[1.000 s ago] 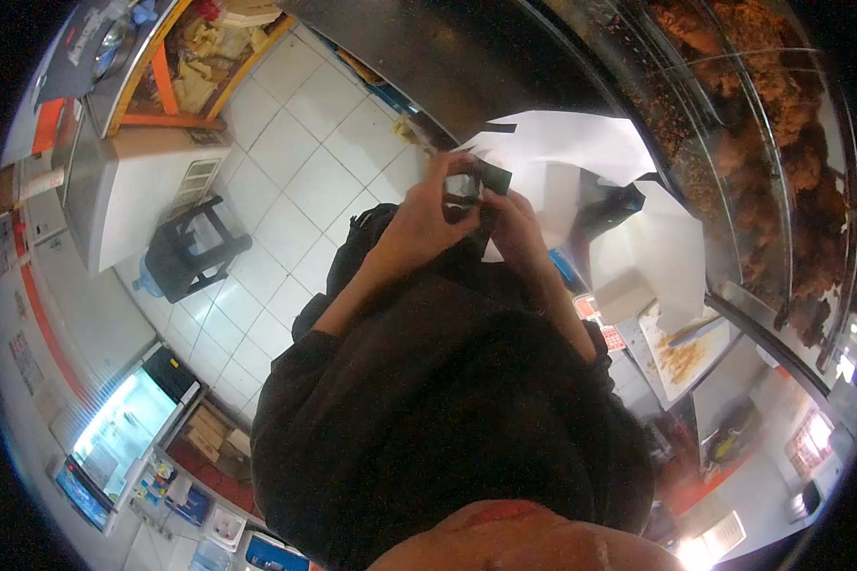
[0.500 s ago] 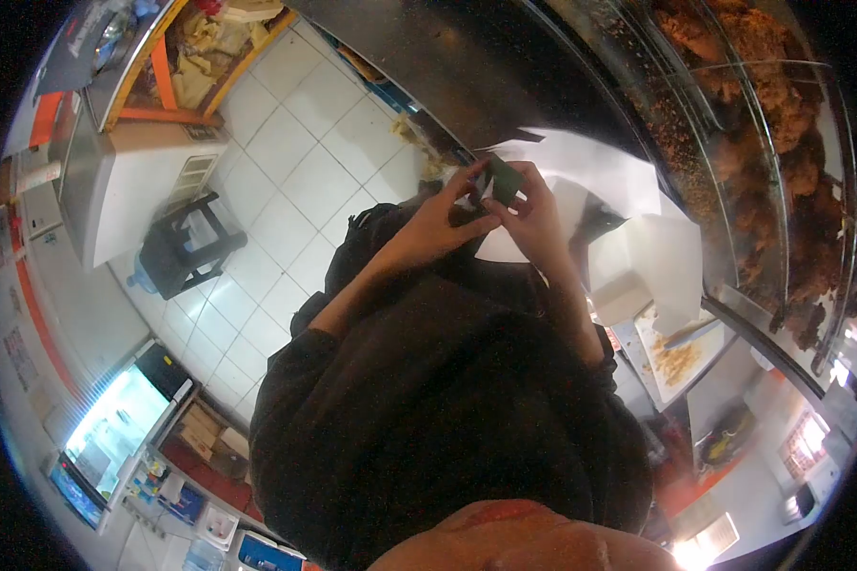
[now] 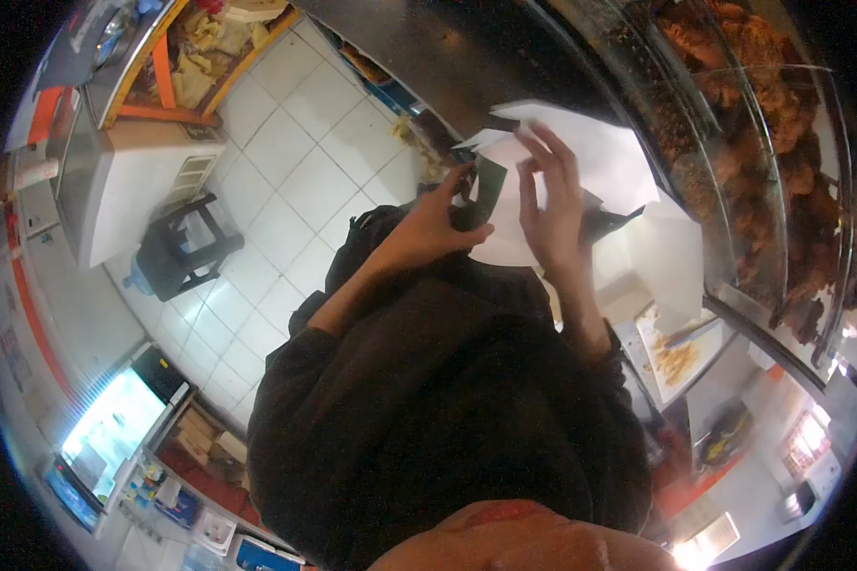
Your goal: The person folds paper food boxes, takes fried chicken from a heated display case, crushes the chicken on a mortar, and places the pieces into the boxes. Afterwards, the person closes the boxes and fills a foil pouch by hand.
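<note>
My left hand [image 3: 438, 219] is curled round a small dark green flat piece [image 3: 490, 186], pinching its lower part. Its exact kind is not clear, and part of it is hidden by the fingers. To its right, my right hand [image 3: 554, 205] is raised with fingers apart and nothing in it. Behind both hands lie white paper sheets [image 3: 609, 167], one edge sticking out under the green piece. The right hand is in front of these sheets; whether it touches them I cannot tell.
A glass case with browned fried food [image 3: 733, 114] stands at the right. Below it is a white tray [image 3: 678, 381] with crumbs and a utensil. A black stool [image 3: 190, 249] stands on the tiled floor [image 3: 286, 143] near a white appliance [image 3: 143, 181].
My right hand has let go of the green piece and moved up and right, its fingers spreading. The left hand keeps the green piece, now tilted differently. The white sheets have shifted slightly upward.
</note>
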Demonstrator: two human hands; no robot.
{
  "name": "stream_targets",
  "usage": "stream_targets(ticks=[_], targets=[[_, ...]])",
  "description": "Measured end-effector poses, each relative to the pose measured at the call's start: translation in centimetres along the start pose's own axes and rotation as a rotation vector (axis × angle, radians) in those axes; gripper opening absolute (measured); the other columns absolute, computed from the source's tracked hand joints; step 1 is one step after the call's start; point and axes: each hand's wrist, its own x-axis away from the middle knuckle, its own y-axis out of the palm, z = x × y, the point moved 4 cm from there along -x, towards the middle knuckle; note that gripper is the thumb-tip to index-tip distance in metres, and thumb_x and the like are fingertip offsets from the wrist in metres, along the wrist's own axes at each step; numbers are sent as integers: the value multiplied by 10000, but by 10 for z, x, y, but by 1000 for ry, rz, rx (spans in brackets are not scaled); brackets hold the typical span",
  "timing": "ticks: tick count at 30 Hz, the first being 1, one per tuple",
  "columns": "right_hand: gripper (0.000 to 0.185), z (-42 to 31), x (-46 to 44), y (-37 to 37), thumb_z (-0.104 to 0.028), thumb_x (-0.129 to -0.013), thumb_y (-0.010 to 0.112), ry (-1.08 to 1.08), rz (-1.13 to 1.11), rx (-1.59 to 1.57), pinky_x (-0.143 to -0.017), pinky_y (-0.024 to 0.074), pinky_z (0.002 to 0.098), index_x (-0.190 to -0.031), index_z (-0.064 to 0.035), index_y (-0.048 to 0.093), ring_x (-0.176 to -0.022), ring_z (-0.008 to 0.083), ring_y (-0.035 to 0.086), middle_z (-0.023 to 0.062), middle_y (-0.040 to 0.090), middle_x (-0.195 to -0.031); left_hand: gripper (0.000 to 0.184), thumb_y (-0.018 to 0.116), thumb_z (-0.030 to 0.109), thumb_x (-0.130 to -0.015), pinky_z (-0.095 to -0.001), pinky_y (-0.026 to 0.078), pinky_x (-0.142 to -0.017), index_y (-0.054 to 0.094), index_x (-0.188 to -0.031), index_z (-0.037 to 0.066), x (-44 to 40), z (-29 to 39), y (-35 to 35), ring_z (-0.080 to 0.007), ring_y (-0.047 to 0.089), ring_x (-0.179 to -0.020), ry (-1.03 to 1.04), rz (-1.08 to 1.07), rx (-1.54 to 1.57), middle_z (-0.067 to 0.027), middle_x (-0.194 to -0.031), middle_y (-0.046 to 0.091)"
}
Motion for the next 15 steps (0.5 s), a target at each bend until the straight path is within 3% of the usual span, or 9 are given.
stream_targets(ticks=[5, 7, 8, 11, 13, 15], targets=[[299, 8, -15, 2, -29, -790, 604, -41, -171, -78, -842, 479, 382, -1083, -90, 601, -998, 298, 557, 114, 576, -1084, 839, 710, 241, -706, -366, 434, -887, 250, -1370, 19, 3, 7, -4, -339, 570, -1015, 1, -96, -20, -256, -1178, 510], [271, 10, -13, -3, 13, -760, 626, -315, -390, -53, -798, 486, 326, -1016, -76, 643, -948, 245, 583, 64, 604, -1064, 857, 708, 245, -700, -365, 431, -889, 237, -1379, 20, 3, 2, -8, -342, 567, -1017, 2, -115, -40, -256, -1185, 508], [208, 5, -16, -10, -4, -744, 619, -331, -446, -24, -851, 466, 333, -937, -68, 664, -993, 257, 566, 47, 607, -1067, 875, 706, 249, -694, -364, 428, -892, 224, -1387, 20, 3, -1, -10, -344, 564, -1019, 0, -135, -61, -256, -1192, 507], [262, -5, -18, -26, -55, -771, 571, -327, -649, 79, -934, 443, 377, -1026, -96, 620, -1082, 292, 532, 80, 604, -1070, 897, 695, 253, -692, -362, 429, -885, 199, -1404, 30, 0, -4, -14, -343, 571, -1004, 90, -188, -37, -257, -1151, 538], [263, -6, -3, -17, -69, -721, 604, -420, -642, 253, -888, 466, 356, -976, -94, 662, -1065, 252, 539, 56, 591, -1118, 899, 690, 248, -693, -366, 431, -882, 191, -1411, 41, -1, -1, -15, -341, 573, -1004, 79, -202, -46, -256, -1127, 554], [372, -9, 22, 1, -89, -689, 612, -736, -529, 491, -889, 475, 376, -1060, -90, 643, -1122, 245, 515, 73, 579, -1139, 901, 685, 243, -694, -370, 434, -878, 182, -1417, 51, 0, 6, -13, -338, 575, -1005, 67, -216, -55, -255, -1102, 569]])
